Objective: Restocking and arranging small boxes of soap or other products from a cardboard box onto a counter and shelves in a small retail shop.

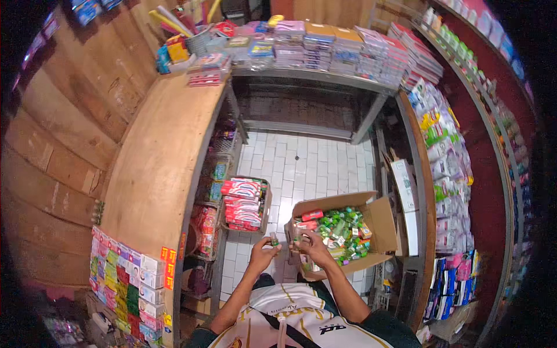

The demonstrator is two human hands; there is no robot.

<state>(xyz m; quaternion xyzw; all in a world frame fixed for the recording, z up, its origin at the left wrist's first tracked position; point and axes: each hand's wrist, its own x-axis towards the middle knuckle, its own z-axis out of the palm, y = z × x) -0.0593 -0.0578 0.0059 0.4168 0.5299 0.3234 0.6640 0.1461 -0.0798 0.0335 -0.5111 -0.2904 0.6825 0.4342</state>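
Note:
My left hand grips a small bottle with green on it, held upright over the tiled floor. At the left wall of an open cardboard box, my right hand has its fingers closed around a small clear item, too small to name surely. Inside the box lies a jumbled heap of small green bottles, along with a red pack and several little cartons. Part of the heap is hidden behind my right hand and forearm.
Left of the box stands a container of red-and-white toothpaste-like cartons. A wooden counter runs along the left, with stacked small boxes at its near end. Stacked books line the back shelf; plastic packs fill the right one.

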